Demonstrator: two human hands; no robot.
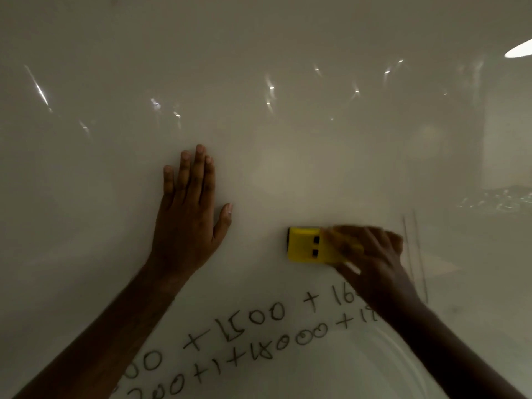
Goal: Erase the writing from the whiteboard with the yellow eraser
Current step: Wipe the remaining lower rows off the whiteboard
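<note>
Glossy white whiteboard (288,125) filled the view, bare of ink everywhere above both sets of fingertips. Left hand (188,217) was pressed flat on it, fingers (190,174) straight and close together, thumb splayed toward the eraser, holding nothing. Right hand (374,254) was motion-blurred, its fingers clamped on the near end of the yellow rectangular plastic eraser (309,245), which sat against the board just beyond the right fingertips, between the two hands. Two rows of black handwritten sums (259,335) remained below the eraser, running under the right wrist and toward the left forearm. Faint thin vertical lines (414,254) showed just outside the right knuckles. Judgement: upper area looked done, bottom two rows and those lines left; roughly midway or later.
</note>
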